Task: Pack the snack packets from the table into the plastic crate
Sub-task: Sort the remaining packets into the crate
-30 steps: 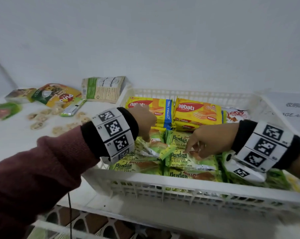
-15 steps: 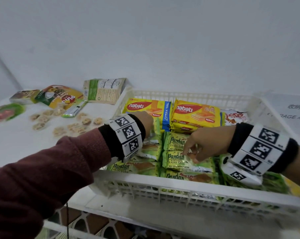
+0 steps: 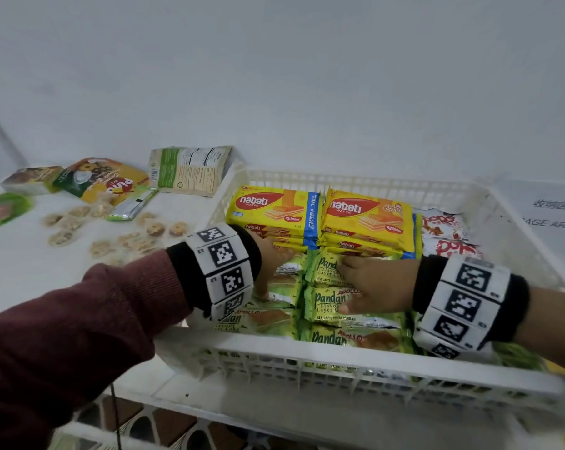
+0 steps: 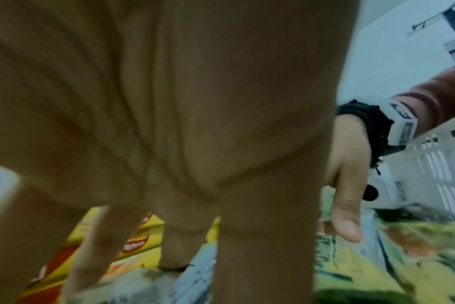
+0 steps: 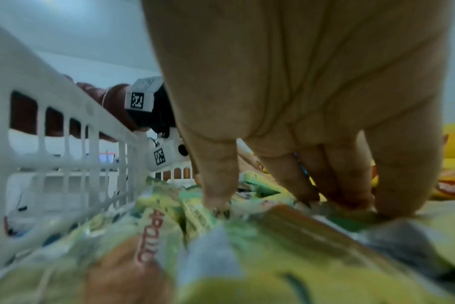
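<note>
A white plastic crate (image 3: 339, 352) holds two stacks of yellow Nabati wafer packs (image 3: 274, 209) at the back and rows of green Pandan cake packets (image 3: 333, 303) in front. My left hand (image 3: 270, 267) is inside the crate at its left side. Its straight fingers (image 4: 174, 246) point down onto a packet lying silver back up. My right hand (image 3: 356, 287) lies over the middle Pandan packets, fingers (image 5: 288, 181) stretched out with the tips touching the wrappers. Neither hand grips anything.
Red-and-white packets (image 3: 443, 228) fill the crate's right end. On the table to the left lie a yellow pouch (image 3: 112, 181), a beige-and-green pouch (image 3: 190, 170), a green stick pack (image 3: 133, 206) and several small clear-wrapped biscuits (image 3: 128, 235). A paper sign (image 3: 550, 216) lies at the right.
My left hand has moved right and down onto the green packets in the crate. The right hand's fingers have gone from a pinch to flat on the Pandan packets.
</note>
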Demonstrator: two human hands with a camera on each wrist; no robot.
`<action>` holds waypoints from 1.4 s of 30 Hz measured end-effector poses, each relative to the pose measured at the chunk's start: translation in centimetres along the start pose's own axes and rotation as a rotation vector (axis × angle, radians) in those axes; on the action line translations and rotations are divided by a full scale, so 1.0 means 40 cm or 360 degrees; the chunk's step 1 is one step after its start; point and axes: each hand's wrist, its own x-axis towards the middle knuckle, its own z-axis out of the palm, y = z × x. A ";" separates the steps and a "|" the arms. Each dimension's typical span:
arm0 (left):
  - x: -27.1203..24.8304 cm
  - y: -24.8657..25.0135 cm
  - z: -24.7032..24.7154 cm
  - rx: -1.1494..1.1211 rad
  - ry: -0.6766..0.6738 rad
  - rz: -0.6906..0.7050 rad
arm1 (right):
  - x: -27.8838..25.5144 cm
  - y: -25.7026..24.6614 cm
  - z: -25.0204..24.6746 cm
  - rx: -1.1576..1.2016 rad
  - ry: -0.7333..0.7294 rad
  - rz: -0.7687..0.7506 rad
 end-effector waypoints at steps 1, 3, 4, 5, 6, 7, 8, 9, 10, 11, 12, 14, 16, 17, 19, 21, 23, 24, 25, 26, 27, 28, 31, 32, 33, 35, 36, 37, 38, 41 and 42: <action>-0.001 0.007 0.003 -0.0018 0.0012 -0.0015 | -0.001 -0.005 0.004 0.0023 0.0001 0.0029; 0.000 0.022 0.010 -0.0039 0.0031 -0.0072 | 0.003 -0.012 0.007 0.0063 0.0012 0.0071; -0.002 0.028 0.012 -0.0042 0.0028 -0.0094 | 0.006 -0.010 0.007 0.0083 0.0010 0.0078; -0.005 0.032 0.013 -0.0044 0.0016 -0.0110 | 0.007 -0.007 0.005 0.0103 0.0001 0.0076; -0.006 0.032 0.013 -0.0042 0.0002 -0.0119 | 0.006 -0.002 0.001 0.0122 -0.0016 0.0063; -0.009 0.031 0.012 -0.0041 -0.0013 -0.0119 | 0.003 0.005 -0.004 0.0138 -0.0037 0.0039; -0.013 0.028 0.009 -0.0048 -0.0027 -0.0105 | -0.002 0.012 -0.010 0.0151 -0.0055 0.0005; -0.017 0.022 0.006 -0.0062 -0.0036 -0.0079 | -0.010 0.018 -0.019 0.0157 -0.0057 -0.0025; -0.019 0.016 0.002 -0.0082 -0.0035 -0.0038 | -0.019 0.023 -0.029 0.0160 -0.0037 -0.0048; -0.022 0.008 -0.001 -0.0116 -0.0031 0.0010 | -0.028 0.029 -0.041 0.0168 -0.0001 -0.0063; -0.026 0.000 -0.005 -0.0167 -0.0022 0.0059 | -0.037 0.035 -0.055 0.0181 0.0035 -0.0079; -0.036 -0.023 -0.015 -0.0302 0.0031 0.0115 | -0.056 0.047 -0.088 0.0209 0.0102 -0.0119; -0.054 -0.052 -0.030 -0.0477 0.0145 0.0121 | -0.078 0.055 -0.127 0.0212 0.0157 -0.0138; -0.065 -0.066 -0.040 -0.0563 0.0224 0.0114 | -0.087 0.059 -0.147 0.0209 0.0186 -0.0134; -0.093 -0.094 -0.061 -0.0715 0.0400 0.0100 | -0.098 0.063 -0.185 0.0206 0.0256 -0.0141; -0.121 -0.123 -0.081 -0.0850 0.0579 0.0069 | -0.100 0.058 -0.225 0.0213 0.0320 -0.0152; -0.144 -0.154 -0.096 -0.0982 0.0731 0.0013 | -0.093 0.043 -0.265 0.0238 0.0387 -0.0190; -0.157 -0.171 -0.099 -0.1054 0.0796 -0.0019 | -0.086 0.030 -0.283 0.0253 0.0415 -0.0209; -0.169 -0.189 -0.096 -0.1111 0.0852 -0.0060 | -0.080 0.012 -0.302 0.0256 0.0437 -0.0234; -0.181 -0.208 -0.089 -0.1151 0.0907 -0.0108 | -0.073 -0.009 -0.321 0.0247 0.0456 -0.0263; -0.191 -0.226 -0.076 -0.1175 0.0947 -0.0161 | -0.066 -0.033 -0.338 0.0233 0.0473 -0.0299; -0.201 -0.242 -0.059 -0.1179 0.0973 -0.0212 | -0.059 -0.060 -0.354 0.0218 0.0490 -0.0340; -0.228 -0.291 0.018 -0.1062 0.0978 -0.0395 | -0.031 -0.157 -0.401 0.0143 0.0547 -0.0418; -0.236 -0.311 0.052 -0.1024 0.0945 -0.0455 | -0.018 -0.194 -0.416 0.0113 0.0563 -0.0431; -0.244 -0.332 0.091 -0.1010 0.0902 -0.0507 | -0.003 -0.234 -0.432 0.0079 0.0576 -0.0443; -0.262 -0.381 0.168 -0.0991 0.0826 -0.0579 | 0.029 -0.316 -0.464 -0.0003 0.0581 -0.0457; -0.270 -0.408 0.207 -0.0984 0.0795 -0.0600 | 0.045 -0.359 -0.479 -0.0040 0.0575 -0.0452; -0.279 -0.437 0.244 -0.0990 0.0762 -0.0611 | 0.061 -0.402 -0.496 -0.0071 0.0562 -0.0437; -0.288 -0.467 0.281 -0.1008 0.0727 -0.0624 | 0.077 -0.446 -0.514 -0.0095 0.0542 -0.0418; -0.318 -0.561 0.391 -0.1061 0.0666 -0.0694 | 0.131 -0.582 -0.574 -0.0152 0.0500 -0.0410; -0.329 -0.592 0.429 -0.1071 0.0655 -0.0720 | 0.153 -0.628 -0.591 -0.0160 0.0486 -0.0424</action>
